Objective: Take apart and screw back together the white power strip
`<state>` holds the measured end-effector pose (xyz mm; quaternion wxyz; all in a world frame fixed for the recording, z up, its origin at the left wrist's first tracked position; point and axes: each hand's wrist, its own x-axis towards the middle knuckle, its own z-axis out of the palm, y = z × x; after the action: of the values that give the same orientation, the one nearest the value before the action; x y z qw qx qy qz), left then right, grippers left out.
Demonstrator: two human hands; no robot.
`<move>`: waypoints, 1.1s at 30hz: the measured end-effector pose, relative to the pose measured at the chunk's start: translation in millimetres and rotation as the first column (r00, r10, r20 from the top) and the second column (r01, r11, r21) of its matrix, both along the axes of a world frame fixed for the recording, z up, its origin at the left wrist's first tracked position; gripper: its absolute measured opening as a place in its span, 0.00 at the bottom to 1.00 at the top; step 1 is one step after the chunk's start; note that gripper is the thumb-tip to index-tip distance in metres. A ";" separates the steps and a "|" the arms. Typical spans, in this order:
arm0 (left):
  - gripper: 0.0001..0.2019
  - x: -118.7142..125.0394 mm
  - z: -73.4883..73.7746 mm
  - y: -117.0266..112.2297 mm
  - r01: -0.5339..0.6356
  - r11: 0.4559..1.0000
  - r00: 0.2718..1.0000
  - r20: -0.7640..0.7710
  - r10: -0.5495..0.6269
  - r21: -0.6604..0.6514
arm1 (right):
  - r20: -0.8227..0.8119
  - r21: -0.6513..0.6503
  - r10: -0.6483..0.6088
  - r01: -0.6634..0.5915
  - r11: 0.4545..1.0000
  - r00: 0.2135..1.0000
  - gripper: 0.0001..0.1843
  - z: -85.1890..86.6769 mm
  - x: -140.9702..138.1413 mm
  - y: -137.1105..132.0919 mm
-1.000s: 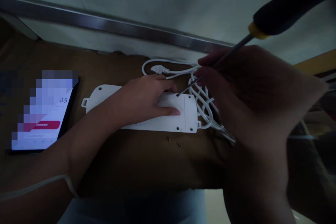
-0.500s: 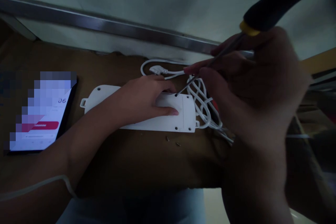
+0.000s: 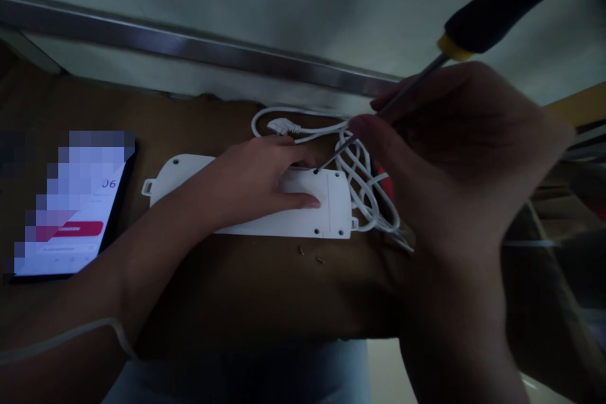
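A white power strip [image 3: 265,222] lies underside up on the brown surface, with dark screw holes near its ends. My left hand [image 3: 258,177] is clamped across its middle, thumb on the upper face and fingers over the far edge. Between the thumb and fingers of my right hand [image 3: 440,145] is the metal shaft of a screwdriver [image 3: 421,79], which has a black and yellow handle. Its tip sits at a screw hole by the far edge, right of my left fingers; whether it engages a screw is hidden. Two small screws [image 3: 320,260] rest in front of the strip.
Behind and right of the strip lies its coiled white cord [image 3: 362,170] with a plug [image 3: 283,127]. A lit phone [image 3: 78,214] is at the left. A pale wall with a metal strip [image 3: 199,44] rises behind. Something red [image 3: 386,184] shows partly beside my right hand.
My right hand has turned and its fingers have shifted on the screwdriver shaft, while the tip stays at the same hole. My left hand keeps its place on the power strip.
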<state>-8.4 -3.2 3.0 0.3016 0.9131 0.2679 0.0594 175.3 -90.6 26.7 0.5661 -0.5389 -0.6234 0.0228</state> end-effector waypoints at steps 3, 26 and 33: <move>0.28 0.4 0.5 0.0 -0.003 1.000 1.000 -0.008 0.003 -0.002 | 0.005 -0.044 0.023 -0.023 0.999 1.000 0.07 4.1 -1.4 -5.5; 0.25 0.2 2.4 0.4 0.021 1.000 0.999 0.023 -0.022 0.011 | 0.103 -0.104 -0.052 0.063 0.993 0.993 0.06 9.2 2.5 -6.5; 0.25 -2.3 -1.8 0.2 0.020 1.000 0.998 0.054 -0.021 0.022 | 0.090 -0.132 0.001 0.011 0.991 0.996 0.15 7.3 5.0 -10.7</move>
<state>-10.7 -3.0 1.1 0.2995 0.9170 0.2496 0.0839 180.3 -101.3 34.0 0.5006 -0.5774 -0.6439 0.0386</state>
